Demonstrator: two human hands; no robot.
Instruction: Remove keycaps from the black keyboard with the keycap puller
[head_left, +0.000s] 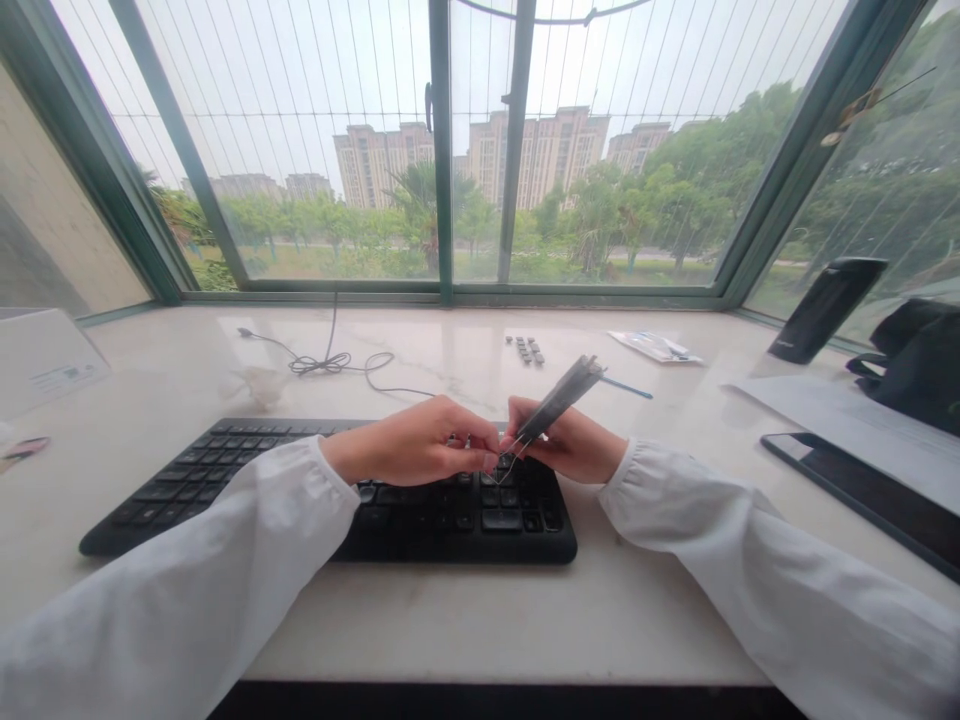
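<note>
A black keyboard lies across the table under both of my hands. My right hand grips a grey keycap puller, whose brush-like end tilts up to the right. Its thin wires point down over the number keys at the keyboard's right end. From the left, my left hand has thumb and fingers pinched together right at the wires. Whether those fingers hold the wire or a small keycap is hidden. Several loose keycaps lie in a cluster behind the hands.
A coiled cable rests behind the keyboard. A thin blue stick and a clear packet are beyond my right hand. On the right are a phone, white paper and a black upright object. A white box stands left.
</note>
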